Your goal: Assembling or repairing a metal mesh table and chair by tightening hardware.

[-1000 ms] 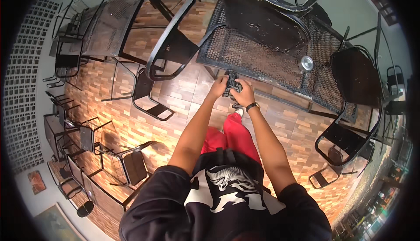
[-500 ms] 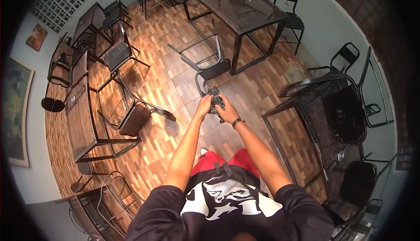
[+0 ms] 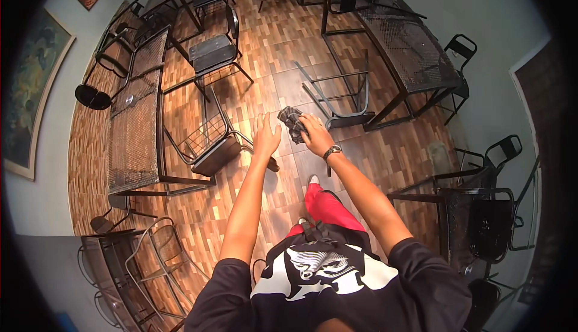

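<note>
My right hand grips a dark, patterned, crumpled cloth, which bunches out past its fingers on the left. Just left of the cloth, my left hand holds nothing, its fingers spread and stretched forward. Close by that hand is a metal-framed chair tipped over on the floor, its brown seat edge-up. Whether the left hand touches its frame I cannot tell. Beyond my right hand lies another overturned chair, legs pointing away from me.
A long mesh-topped table runs along the left, with a black chair upright behind the tipped one. Another mesh table stands far right. More chairs crowd the near right. Wood-patterned floor shows between them.
My left hand has let go of the cloth and moved left, opening its fingers. The cloth stays in my right hand. My view has turned left, and I have stepped toward the tipped left chair.
</note>
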Demonstrator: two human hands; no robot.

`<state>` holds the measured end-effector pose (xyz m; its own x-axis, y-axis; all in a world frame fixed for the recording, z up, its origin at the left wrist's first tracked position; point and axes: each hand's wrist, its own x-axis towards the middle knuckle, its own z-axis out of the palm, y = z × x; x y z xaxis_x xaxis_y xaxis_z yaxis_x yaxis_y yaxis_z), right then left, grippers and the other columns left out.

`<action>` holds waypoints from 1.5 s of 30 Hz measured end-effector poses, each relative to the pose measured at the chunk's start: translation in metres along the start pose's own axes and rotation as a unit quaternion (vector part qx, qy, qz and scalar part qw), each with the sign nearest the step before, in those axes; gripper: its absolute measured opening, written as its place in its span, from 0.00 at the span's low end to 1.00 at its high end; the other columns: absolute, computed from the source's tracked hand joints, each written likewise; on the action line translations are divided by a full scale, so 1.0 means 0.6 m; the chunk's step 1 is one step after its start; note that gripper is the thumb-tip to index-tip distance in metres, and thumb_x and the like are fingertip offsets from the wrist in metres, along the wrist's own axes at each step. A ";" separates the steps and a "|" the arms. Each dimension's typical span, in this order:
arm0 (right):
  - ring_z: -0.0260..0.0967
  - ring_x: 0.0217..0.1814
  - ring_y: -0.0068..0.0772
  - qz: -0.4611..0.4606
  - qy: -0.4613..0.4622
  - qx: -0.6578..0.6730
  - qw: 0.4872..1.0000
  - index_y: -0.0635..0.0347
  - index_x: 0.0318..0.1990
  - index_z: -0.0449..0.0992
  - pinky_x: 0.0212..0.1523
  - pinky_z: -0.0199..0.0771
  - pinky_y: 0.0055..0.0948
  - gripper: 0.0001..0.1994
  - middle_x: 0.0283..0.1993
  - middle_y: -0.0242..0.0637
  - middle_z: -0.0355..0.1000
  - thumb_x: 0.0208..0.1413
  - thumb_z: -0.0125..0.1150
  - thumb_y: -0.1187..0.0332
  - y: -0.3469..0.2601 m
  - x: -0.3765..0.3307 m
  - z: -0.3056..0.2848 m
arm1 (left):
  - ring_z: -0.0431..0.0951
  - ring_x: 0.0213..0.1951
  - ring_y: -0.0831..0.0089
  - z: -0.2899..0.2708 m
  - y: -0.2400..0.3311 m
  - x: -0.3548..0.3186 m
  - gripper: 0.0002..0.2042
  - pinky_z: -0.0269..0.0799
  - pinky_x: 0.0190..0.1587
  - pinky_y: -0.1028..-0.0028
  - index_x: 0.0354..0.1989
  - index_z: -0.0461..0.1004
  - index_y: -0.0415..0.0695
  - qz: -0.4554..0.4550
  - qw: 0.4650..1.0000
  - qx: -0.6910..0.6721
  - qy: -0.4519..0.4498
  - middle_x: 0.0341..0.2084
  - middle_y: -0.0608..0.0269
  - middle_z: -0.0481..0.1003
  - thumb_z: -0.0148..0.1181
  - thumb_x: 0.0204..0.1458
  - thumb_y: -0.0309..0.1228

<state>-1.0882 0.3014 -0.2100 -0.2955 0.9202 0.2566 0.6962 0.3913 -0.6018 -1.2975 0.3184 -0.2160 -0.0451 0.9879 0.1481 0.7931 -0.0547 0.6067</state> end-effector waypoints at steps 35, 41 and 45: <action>0.59 0.71 0.56 -0.094 0.020 -0.173 0.980 0.54 0.57 0.73 0.73 0.56 0.53 0.22 0.62 0.41 0.68 0.53 0.63 0.71 0.338 1.044 -0.012 | 0.57 0.70 0.41 0.074 -0.126 1.083 0.28 0.52 0.69 0.47 0.65 0.67 0.48 0.190 0.975 0.091 -0.063 0.69 0.45 0.60 0.59 0.57 0.43; 0.60 0.69 0.56 -0.051 0.075 -0.157 0.983 0.54 0.58 0.72 0.72 0.56 0.55 0.23 0.61 0.41 0.68 0.51 0.63 0.72 0.374 1.198 -0.010 | 0.57 0.70 0.41 0.078 -0.144 1.262 0.28 0.52 0.69 0.46 0.66 0.66 0.47 0.218 0.970 0.066 -0.079 0.68 0.46 0.61 0.59 0.57 0.43; 0.59 0.70 0.57 -0.036 0.086 -0.164 0.982 0.55 0.57 0.72 0.72 0.56 0.56 0.23 0.61 0.41 0.68 0.51 0.63 0.72 0.439 1.281 -0.021 | 0.57 0.70 0.41 0.110 -0.121 1.374 0.29 0.52 0.69 0.46 0.66 0.66 0.48 0.238 0.966 0.053 -0.091 0.67 0.46 0.61 0.61 0.56 0.42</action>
<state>-1.1235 1.1120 -0.1616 -0.2566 0.8648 0.4315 0.8591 0.4086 -0.3082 -1.3522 1.1463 -0.1894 0.4396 0.8645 0.2438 0.7564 -0.5027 0.4186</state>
